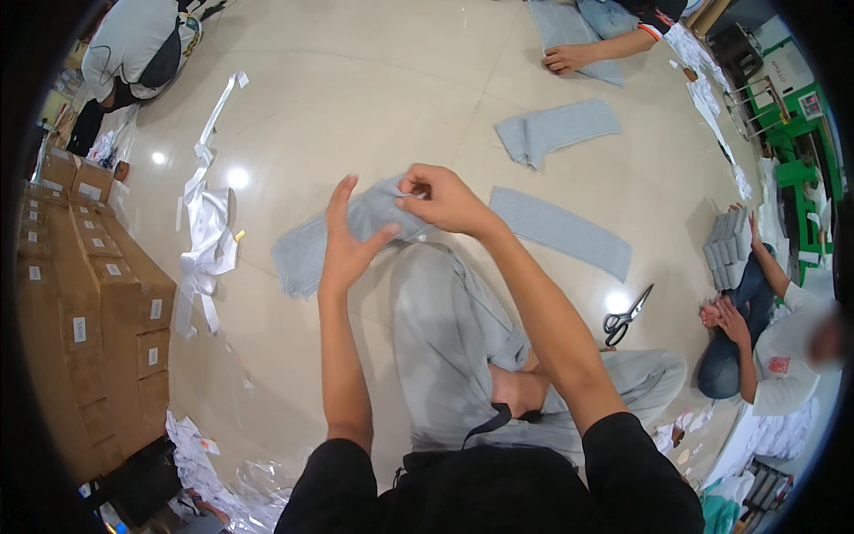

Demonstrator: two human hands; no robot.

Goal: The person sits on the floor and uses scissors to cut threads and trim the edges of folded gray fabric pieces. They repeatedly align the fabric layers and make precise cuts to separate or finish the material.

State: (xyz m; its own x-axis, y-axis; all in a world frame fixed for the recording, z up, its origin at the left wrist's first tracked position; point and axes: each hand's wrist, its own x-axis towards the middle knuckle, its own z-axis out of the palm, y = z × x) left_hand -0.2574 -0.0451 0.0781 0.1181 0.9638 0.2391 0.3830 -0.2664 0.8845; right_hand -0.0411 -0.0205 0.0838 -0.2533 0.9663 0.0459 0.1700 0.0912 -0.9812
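A folded grey cloth piece (302,249) with a frayed left end lies on the floor ahead of my crossed legs. My left hand (347,240) hovers over its middle, open, thumb spread away from the raised fingers. At the cloth's right end my right hand (445,200) is closed, its curled fingers and thumb pinching the edge. Right of that hand a second grey cloth piece (560,233) lies flat. Farther off is a third, bent grey cloth piece (559,129). Black-handled scissors (627,316) rest on the floor near my right knee.
Cardboard boxes (80,294) are stacked along the left. White cloth strips (209,231) trail over the floor beside them. One person handles grey cloth (569,36) at the far right; another sits at right by a rolled grey bundle (728,249). A green machine frame (796,151) stands behind.
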